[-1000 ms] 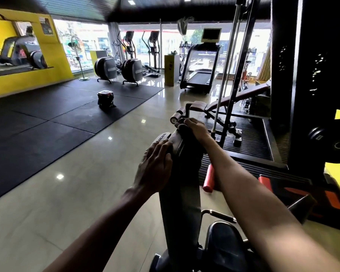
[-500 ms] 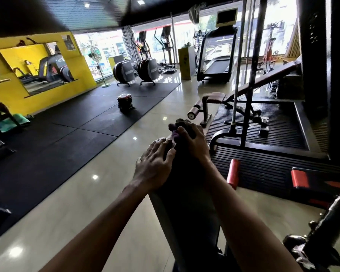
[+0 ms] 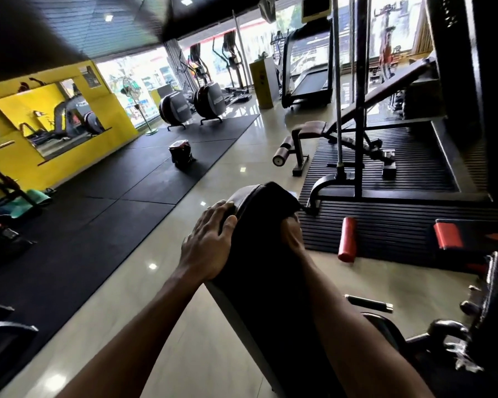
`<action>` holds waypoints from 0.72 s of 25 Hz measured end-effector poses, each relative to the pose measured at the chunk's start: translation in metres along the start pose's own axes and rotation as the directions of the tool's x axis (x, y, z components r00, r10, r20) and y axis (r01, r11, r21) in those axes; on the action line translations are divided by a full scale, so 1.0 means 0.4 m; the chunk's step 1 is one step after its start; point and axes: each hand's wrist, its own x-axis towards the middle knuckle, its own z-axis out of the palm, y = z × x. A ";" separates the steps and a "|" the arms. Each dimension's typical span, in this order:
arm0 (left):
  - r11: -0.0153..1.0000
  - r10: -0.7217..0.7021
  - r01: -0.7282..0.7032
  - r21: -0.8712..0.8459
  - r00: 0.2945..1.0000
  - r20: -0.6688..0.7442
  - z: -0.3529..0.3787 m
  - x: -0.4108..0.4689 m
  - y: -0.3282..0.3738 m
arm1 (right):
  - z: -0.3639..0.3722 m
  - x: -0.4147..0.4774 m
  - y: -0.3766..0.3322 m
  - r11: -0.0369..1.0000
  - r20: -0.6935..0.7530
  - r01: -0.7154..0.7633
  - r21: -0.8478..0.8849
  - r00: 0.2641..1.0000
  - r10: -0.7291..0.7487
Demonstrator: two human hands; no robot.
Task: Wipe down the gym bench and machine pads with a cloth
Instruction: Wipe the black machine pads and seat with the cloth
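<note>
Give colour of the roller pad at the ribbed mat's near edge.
Red roller pad, best seen in head view.

Right hand [image 3: 291,235]: only the wrist and back show, and the fingers are hidden under the dark cloth [image 3: 272,198]. Grip unreadable. Cloth and bench pad [image 3: 259,288] are both black, so the line between them is unclear. Bottom edge cuts off the pad's near end and both forearms. Machine [image 3: 469,337] at lower right is blurred, with parts indistinct.

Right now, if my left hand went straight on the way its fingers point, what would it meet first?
The left hand would likely ride up the bench pad to its rounded far end; past that, only tiled floor shows, though depth is unclear.
</note>
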 end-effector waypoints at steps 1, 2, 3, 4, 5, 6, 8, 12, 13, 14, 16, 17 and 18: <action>1.000 -0.002 0.002 0.001 1.000 0.000 -0.002 -0.001 0.005 | 0.016 -0.027 -0.041 0.996 0.002 0.087 -0.004 0.996 -0.087; 1.000 -0.013 0.013 0.010 1.000 -0.005 -0.003 -0.004 0.010 | 0.029 -0.061 -0.071 0.980 -0.002 0.199 -0.015 0.980 -0.199; 0.999 -0.039 0.039 0.026 0.999 -0.007 -0.003 -0.006 0.015 | 0.038 -0.096 -0.085 0.951 -0.005 0.307 -0.039 0.951 -0.308; 0.997 -0.072 0.072 0.038 0.997 -0.005 -0.003 -0.008 0.018 | 0.042 -0.131 -0.084 0.923 0.008 0.380 -0.056 0.925 -0.380; 0.995 -0.091 0.091 0.037 0.996 0.002 -0.003 -0.009 0.018 | 0.043 -0.168 -0.070 0.910 0.028 0.410 -0.055 0.912 -0.409; 0.996 -0.084 0.083 0.027 0.996 0.012 -0.003 -0.009 0.015 | 0.042 -0.197 -0.039 0.907 0.044 0.418 -0.042 0.908 -0.417; 1.000 -0.019 0.019 -0.009 1.000 0.022 -0.003 -0.006 0.007 | 0.031 -0.235 0.046 0.904 0.052 0.427 -0.027 0.904 -0.425; 1.000 0.012 -0.012 -0.028 1.000 0.019 0.001 0.004 -0.005 | -0.018 -0.159 0.114 0.930 0.014 0.369 -0.007 0.930 -0.368; 1.000 0.012 -0.012 -0.025 1.000 0.021 0.001 0.002 -0.003 | -0.030 -0.135 0.084 0.936 0.023 0.351 0.005 0.936 -0.351; 1.000 0.017 -0.017 -0.018 1.000 0.022 0.002 0.001 -0.003 | -0.033 -0.119 0.046 0.936 0.042 0.351 0.025 0.935 -0.352; 1.000 0.026 -0.026 -0.004 0.999 0.028 0.002 0.000 -0.005 | -0.007 -0.123 -0.025 0.923 0.028 0.381 0.056 0.923 -0.383; 1.000 0.024 -0.024 -0.004 0.999 0.033 0.001 0.002 -0.005 | 0.017 -0.149 -0.054 0.928 -0.009 0.367 0.060 0.930 -0.367; 1.000 0.022 -0.022 -0.006 0.999 0.038 0.002 0.005 -0.007 | 0.044 -0.181 -0.060 0.941 -0.057 0.330 0.073 0.943 -0.326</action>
